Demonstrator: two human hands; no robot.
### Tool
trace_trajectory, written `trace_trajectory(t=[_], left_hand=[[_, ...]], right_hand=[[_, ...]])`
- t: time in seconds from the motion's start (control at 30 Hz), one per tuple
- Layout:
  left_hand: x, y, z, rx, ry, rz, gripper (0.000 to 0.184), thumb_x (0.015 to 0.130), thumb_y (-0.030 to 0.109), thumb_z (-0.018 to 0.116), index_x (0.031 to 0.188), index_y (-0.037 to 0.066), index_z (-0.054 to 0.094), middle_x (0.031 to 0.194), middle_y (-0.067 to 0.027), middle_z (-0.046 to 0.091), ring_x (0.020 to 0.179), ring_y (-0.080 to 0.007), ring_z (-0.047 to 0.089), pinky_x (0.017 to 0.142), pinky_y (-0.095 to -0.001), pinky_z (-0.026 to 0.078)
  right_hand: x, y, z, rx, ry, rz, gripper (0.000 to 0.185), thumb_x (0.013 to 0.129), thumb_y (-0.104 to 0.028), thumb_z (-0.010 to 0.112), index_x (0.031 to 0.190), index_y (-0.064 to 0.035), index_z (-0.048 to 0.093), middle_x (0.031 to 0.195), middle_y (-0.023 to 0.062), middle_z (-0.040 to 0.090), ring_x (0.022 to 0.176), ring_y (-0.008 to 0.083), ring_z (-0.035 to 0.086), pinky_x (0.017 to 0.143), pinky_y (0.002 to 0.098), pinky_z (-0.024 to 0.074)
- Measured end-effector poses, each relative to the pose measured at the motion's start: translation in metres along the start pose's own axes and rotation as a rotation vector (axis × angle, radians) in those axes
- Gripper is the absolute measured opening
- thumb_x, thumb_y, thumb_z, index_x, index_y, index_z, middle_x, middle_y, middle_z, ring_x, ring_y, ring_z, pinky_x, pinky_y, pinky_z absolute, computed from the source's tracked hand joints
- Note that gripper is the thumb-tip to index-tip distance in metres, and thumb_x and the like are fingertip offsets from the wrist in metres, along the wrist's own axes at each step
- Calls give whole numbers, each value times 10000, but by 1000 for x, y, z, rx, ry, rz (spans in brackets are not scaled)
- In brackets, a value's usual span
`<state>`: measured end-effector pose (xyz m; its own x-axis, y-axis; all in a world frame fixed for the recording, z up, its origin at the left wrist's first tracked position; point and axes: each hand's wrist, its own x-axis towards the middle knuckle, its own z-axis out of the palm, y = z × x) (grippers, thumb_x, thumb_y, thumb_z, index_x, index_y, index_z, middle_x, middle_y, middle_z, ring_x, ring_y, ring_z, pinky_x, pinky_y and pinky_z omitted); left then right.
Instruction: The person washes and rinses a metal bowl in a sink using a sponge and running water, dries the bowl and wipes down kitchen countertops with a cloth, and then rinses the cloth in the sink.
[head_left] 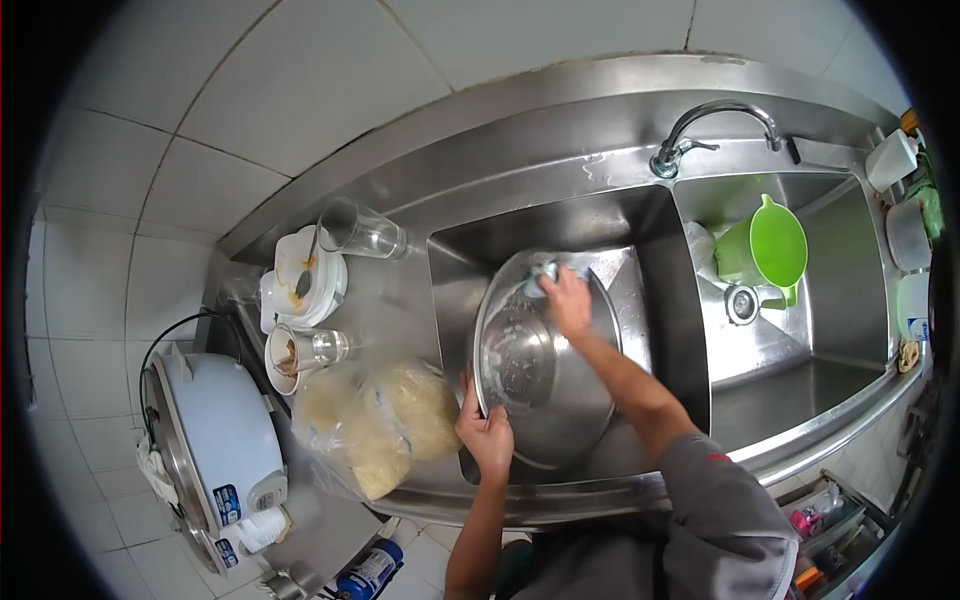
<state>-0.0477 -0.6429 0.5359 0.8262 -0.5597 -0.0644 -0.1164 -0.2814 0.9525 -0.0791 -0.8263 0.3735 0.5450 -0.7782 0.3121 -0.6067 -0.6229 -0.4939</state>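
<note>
Head view: metal bowl [545, 400] held in the left sink basin [650, 215].
Left hand [489, 440] grips the bowl's near-left rim, thumb on one side of the metal and fingers on the other. Right hand [568, 305] presses a light-colored cloth [541, 277] against the bowl's far inner wall, fingers bent over it; their exact spacing cannot be determined. Bagged yellowish contents [380, 425] lie on the counter [390, 300], just beside the left hand.
</note>
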Motion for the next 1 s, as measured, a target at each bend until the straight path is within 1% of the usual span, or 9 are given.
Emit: trace_trajectory(t=[0.13,0.2,0.33,0.47,0.7,0.8,0.87,0.97,1.0], left_hand=[[32,-18,27,45,16,49,565,604,-127,362,1144,-22,490,1223,-155,459,1231,-286,302,970,-303,257],[45,-38,37,83,-42,36,540,615,-128,385,1132,-23,499,1218,-155,463,1229,-285,306,970,-306,261],[50,-63,38,124,-100,-18,417,728,-106,468,1141,-47,482,1182,-136,492,1119,-194,427,926,-268,304],[40,-69,25,90,-86,-49,342,795,-28,500,1136,-50,482,1145,-120,510,1039,-170,454,891,-257,328],[58,-83,49,-10,5,-87,307,795,-16,499,1101,-30,520,1221,-163,454,1186,-275,363,957,-315,275],[63,-112,67,89,-55,3,341,792,-37,492,1133,-43,488,1169,-137,493,1084,-177,432,922,-272,301],[63,-125,67,41,-96,-55,324,777,-38,486,1099,-30,520,1210,-166,464,1174,-263,381,967,-315,263],[82,-128,60,4,-39,-170,353,752,-88,471,1098,-35,518,1085,-123,559,998,-175,504,865,-261,357],[90,-122,60,3,-17,-192,350,750,-99,466,1088,-37,526,1074,-118,562,978,-167,507,841,-251,370]], right_hand=[[-114,41,37,-273,-750,11,324,748,-265,544,1068,-218,556,1192,123,460,1105,299,421,945,464,252],[-131,22,30,448,-1406,6,386,679,-145,617,1057,-148,537,1195,125,441,1063,250,460,905,343,346],[-95,-65,31,1517,-533,402,409,642,13,568,1029,-9,436,1048,145,481,957,250,483,794,306,392],[-8,-24,36,304,176,204,360,644,-52,586,983,-58,465,1099,136,433,1011,279,425,821,383,345],[-149,82,70,-355,-562,-21,345,756,-163,480,1101,-184,485,1217,143,392,1065,279,406,863,398,345],[-155,10,51,471,-1354,361,446,767,-237,506,1197,-144,434,1145,206,471,1068,339,457,875,413,371],[-194,-22,87,1028,-938,374,547,762,-293,534,1238,-74,376,1155,216,471,1078,333,454,874,410,382],[-101,-50,-23,1038,-954,795,610,756,-316,558,1242,-13,350,1153,234,467,1076,341,458,865,408,395],[-97,-45,-34,850,-1017,564,626,746,-342,566,1236,-14,357,1104,231,494,1025,352,483,841,412,405]])
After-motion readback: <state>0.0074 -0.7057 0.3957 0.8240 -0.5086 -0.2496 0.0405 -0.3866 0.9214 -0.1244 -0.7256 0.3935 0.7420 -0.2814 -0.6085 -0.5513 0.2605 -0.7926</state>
